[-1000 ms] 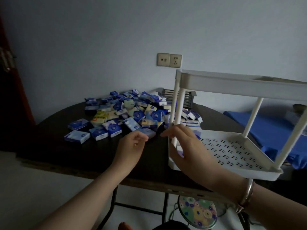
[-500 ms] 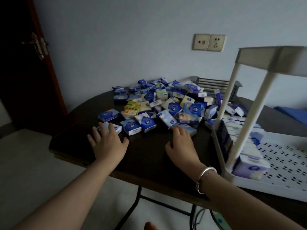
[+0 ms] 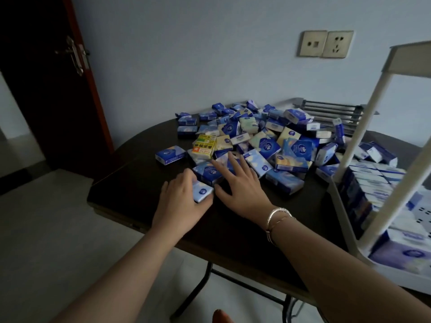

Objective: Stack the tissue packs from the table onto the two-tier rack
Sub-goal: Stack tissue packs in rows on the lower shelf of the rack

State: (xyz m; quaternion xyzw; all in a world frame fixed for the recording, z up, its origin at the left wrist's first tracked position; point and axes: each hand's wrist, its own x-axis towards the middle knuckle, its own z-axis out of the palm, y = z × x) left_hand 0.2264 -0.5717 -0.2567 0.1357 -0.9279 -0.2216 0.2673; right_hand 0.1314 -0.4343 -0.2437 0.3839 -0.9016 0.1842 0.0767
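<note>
- Tissue packs (image 3: 268, 141) lie heaped on the dark table (image 3: 130, 183), at 10 o'clock from the white rack (image 3: 345, 206).
- Left hand (image 3: 179, 201) clamps one pack (image 3: 202, 191).
- Right hand (image 3: 242, 185), fingers spread, rests on another pack (image 3: 207, 171).

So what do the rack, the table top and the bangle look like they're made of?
Rack: likely plastic, matte white moulded posts and perforated shelf. Table top: dark, smooth, faintly glossy, perhaps laminate or varnished wood. Bangle on the right wrist: thin and shiny, seemingly metal.
</note>
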